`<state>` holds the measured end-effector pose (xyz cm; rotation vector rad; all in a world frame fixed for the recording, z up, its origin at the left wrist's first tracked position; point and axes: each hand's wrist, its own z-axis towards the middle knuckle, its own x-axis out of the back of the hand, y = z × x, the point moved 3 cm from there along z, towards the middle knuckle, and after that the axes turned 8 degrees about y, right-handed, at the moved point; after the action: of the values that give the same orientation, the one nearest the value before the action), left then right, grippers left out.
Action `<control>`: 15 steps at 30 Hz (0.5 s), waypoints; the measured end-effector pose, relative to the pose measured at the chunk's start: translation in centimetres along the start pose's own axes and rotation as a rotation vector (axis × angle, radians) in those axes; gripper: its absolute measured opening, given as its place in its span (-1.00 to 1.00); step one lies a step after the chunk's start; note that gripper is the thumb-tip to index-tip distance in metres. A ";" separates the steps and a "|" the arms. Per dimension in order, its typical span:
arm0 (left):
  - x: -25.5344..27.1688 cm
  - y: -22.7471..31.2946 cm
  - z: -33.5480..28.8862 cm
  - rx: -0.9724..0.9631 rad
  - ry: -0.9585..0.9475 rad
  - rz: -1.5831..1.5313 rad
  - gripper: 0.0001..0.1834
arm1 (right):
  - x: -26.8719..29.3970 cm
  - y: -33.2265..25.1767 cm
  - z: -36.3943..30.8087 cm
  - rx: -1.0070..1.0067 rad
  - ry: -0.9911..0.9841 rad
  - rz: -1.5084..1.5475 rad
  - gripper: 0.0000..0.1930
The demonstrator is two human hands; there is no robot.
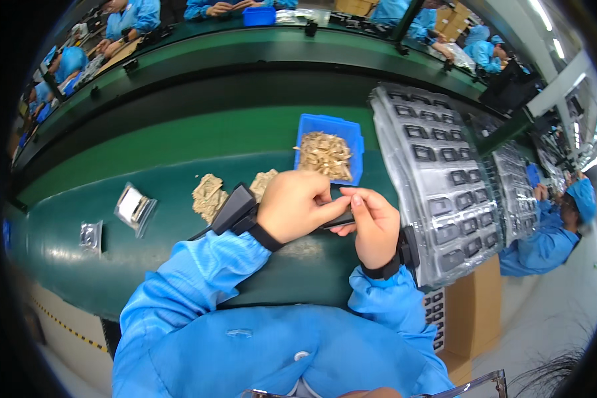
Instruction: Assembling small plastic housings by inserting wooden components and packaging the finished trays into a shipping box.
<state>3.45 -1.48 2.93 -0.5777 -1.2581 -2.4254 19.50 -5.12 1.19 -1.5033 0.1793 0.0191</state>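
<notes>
My left hand (294,205) is closed round a small, dark, flat part (338,221), most of it hidden under the fingers. From the other side my right hand (376,227) closes on the same part, thumb and forefinger pinched together at its upper edge. Whether a tiny piece sits in that pinch is too small to tell. Just beyond both hands stands a blue bin (357,149) filled with small brass-coloured pieces (325,154). Two beige clumps (209,198) (263,182) lie to the left of the bin, one partly behind my left hand.
Stacked clear trays (438,179) of black frame-shaped parts stand close on my right, some pockets bare. Two small plastic bags (134,207) (91,237) lie on the green bench (159,255) at left. A cardboard box (474,312) is below right. Co-workers in blue sit across and at right.
</notes>
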 end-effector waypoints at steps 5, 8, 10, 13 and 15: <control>-1.3 1.8 -2.1 -0.159 -0.126 -0.268 -0.87 | 8.7 -7.7 0.8 0.837 0.506 -1.023 -0.89; -3.3 1.7 -3.6 -0.278 -0.217 -0.219 -0.87 | 15.3 -9.0 4.8 0.553 0.645 -1.109 -0.85; -4.7 1.4 -4.3 -0.387 -0.332 -0.214 -0.88 | 20.1 -6.4 8.4 0.362 0.625 -1.041 -0.80; -4.9 1.1 -4.7 -0.398 -0.348 -0.200 -0.88 | 21.0 -4.9 10.5 0.205 0.635 -0.923 -0.77; -4.6 1.5 -4.7 -0.395 -0.340 -0.189 -0.88 | 19.8 -5.0 10.6 0.284 0.660 -1.131 -0.75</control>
<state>7.20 -5.64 -0.86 -1.0611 -0.9848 -2.8496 40.79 3.08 4.20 -1.1045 -0.1597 -1.3540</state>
